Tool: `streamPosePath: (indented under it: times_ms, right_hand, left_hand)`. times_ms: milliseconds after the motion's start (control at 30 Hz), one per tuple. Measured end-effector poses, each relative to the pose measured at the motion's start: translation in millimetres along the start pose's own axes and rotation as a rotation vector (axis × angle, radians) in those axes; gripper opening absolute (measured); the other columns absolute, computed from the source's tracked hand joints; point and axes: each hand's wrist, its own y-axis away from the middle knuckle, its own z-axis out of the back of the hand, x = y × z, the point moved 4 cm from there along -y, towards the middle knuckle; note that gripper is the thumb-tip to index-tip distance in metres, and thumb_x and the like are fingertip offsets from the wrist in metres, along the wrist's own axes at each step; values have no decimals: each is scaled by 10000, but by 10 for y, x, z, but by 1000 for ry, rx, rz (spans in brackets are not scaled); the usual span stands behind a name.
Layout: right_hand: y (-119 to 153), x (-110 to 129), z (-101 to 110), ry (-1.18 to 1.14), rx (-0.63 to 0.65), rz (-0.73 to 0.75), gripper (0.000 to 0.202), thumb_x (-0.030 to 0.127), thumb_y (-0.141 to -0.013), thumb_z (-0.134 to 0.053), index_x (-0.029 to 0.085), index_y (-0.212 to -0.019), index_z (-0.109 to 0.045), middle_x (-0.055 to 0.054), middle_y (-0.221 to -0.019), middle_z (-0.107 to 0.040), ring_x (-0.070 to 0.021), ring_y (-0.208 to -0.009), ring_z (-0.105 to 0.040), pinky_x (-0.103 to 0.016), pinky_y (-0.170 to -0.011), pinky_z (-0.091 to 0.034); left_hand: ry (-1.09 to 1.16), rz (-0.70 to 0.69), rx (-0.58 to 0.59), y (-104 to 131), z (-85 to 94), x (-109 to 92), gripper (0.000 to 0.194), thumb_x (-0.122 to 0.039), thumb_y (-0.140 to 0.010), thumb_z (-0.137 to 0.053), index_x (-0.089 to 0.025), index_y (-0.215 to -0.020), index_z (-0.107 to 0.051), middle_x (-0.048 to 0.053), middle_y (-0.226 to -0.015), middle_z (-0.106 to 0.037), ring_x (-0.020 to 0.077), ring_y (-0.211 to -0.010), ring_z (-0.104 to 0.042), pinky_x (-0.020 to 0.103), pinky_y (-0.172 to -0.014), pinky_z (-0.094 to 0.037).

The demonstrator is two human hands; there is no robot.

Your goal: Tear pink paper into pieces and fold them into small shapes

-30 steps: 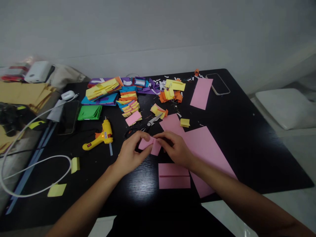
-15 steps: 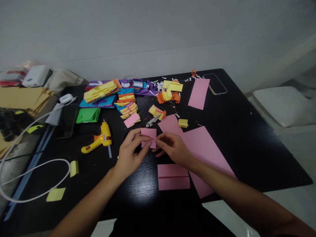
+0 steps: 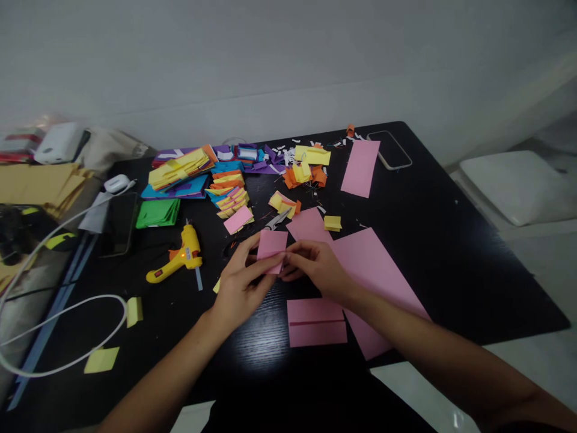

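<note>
A small pink paper piece [image 3: 272, 243] is held between both hands above the black table. My left hand [image 3: 241, 279] grips it from the left, its index finger lying across the lower part of the paper. From the right, the fingertips of my right hand [image 3: 315, 264] pinch its lower right edge. Just below lies a pink paper rectangle [image 3: 316, 335] with a dark line across its middle. Beyond my hands are scissors [image 3: 277, 220], with their handles partly hidden behind my left hand. Large pink sheets [image 3: 378, 282] extend under and beside my right forearm.
On the left lie a yellow glue gun [image 3: 183, 255], a looped white cable [image 3: 124, 304] and a dark phone [image 3: 118, 224]. Folded papers [image 3: 232, 186] and scraps cover the back. A pink strip [image 3: 360, 168] lies near a clear phone case [image 3: 396, 153] at the back right.
The pink piece has tilted, and its lower part is now covered by my left index finger. My left thumb has moved down off its front. The right hand stays at its right edge.
</note>
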Motion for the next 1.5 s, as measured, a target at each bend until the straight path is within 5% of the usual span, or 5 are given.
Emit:
streamPosePath:
  times_ms: [300, 600, 833, 1200, 1500]
  right_hand:
    - [-4, 18, 17, 8, -5, 8, 343, 444, -731, -901, 158, -827, -739, -12, -735, -746, -148, -683, -751, -245, -612, -628]
    - [-17, 29, 36, -37, -17, 38, 364, 452, -715, -924, 164, -817, -728, 10, -700, -734, -139, -638, -744, -305, -720, -662]
    - [-8, 22, 26, -55, -11, 27, 345, 417, -696, -937, 165, -820, -736, -4, -733, -760, -151, -664, -755, -308, -725, -658]
    - [-6, 17, 29, -24, -32, 49, 348, 414, -690, -945, 165, -833, -750, 8, -720, -752, -138, -631, -744, -285, -691, -651]
    - [15, 39, 10, 55, -24, 42, 354, 445, -695, -939, 167, -845, -779, -18, -727, -766, -160, -664, -745, -323, -706, -659]
  left_hand:
    - [-69, 5, 10, -37, 49, 6, 288, -87, -957, -668, -222, -1195, -755, 122, -1406, -635, 243, -1236, -677, 379, -989, -603]
    - [-47, 73, 10, -51, 62, 35, 128, -119, -929, -739, -186, -1034, -711, 93, -1207, -715, 196, -1102, -715, 326, -948, -585]
    - [22, 28, 11, -55, 80, 10, 203, -93, -931, -728, -206, -1098, -748, 110, -1297, -689, 216, -1153, -720, 367, -995, -604]
    - [-63, 79, 20, -44, 86, 14, 89, -134, -927, -724, -184, -957, -657, 97, -1165, -696, 199, -1040, -707, 310, -861, -577]
    - [-18, 62, 22, -36, 80, 0, 149, -118, -953, -692, -206, -1071, -677, 99, -1191, -689, 216, -1093, -700, 354, -900, -601]
